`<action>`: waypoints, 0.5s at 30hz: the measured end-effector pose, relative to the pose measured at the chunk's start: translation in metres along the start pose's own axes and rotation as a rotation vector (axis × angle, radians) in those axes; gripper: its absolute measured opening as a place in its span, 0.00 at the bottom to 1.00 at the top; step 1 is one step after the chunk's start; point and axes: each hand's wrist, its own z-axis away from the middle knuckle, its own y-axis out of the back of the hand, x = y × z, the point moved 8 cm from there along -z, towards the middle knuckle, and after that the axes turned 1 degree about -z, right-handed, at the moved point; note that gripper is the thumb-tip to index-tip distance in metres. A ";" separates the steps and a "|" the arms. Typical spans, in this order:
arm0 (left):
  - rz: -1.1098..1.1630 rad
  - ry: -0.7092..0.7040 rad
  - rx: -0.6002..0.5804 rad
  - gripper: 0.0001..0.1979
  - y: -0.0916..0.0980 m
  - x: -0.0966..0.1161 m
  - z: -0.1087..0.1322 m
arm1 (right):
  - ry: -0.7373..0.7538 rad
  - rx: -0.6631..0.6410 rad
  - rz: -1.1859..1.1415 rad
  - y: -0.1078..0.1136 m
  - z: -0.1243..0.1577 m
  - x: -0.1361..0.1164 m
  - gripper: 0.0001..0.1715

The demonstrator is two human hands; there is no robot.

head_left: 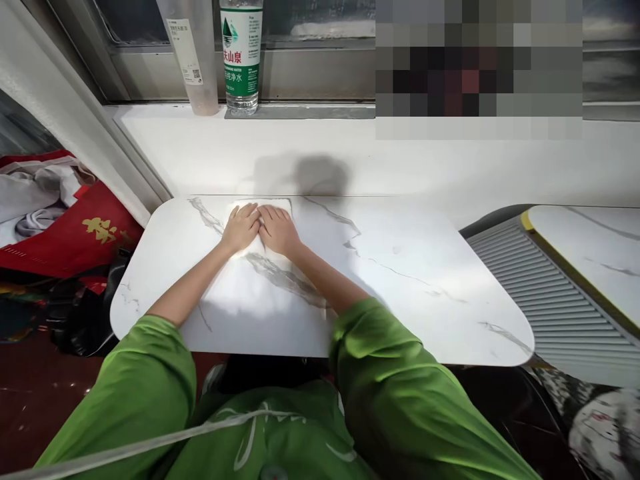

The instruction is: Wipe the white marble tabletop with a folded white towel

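Observation:
A white cloth [283,203] lies flat near the back edge of the white marbled table [400,280], left of its middle. On its left part rests my left hand [242,229], palm down with the fingers stretched out. My right hand [278,229] lies flat on the cloth beside it, fingers extended and touching the left fingers. Both hands press on the cloth without gripping it. The palms' undersides are hidden.
On the ledge behind the table stand a green-labelled water bottle [241,60] and a tall translucent container [193,60]. A red bag [100,227] sits at the left. To the right are a ribbed grey cabinet [540,293] and another marbled top [595,253].

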 end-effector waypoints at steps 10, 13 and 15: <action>0.000 -0.223 0.023 0.24 -0.005 0.090 0.140 | 0.113 -0.028 0.068 0.040 0.153 -0.062 0.32; 0.006 -0.299 -0.002 0.24 -0.003 0.110 0.167 | 0.126 -0.052 0.084 0.051 0.183 -0.077 0.33; 0.007 -0.319 -0.029 0.24 -0.005 0.116 0.171 | 0.112 -0.080 0.090 0.054 0.190 -0.079 0.33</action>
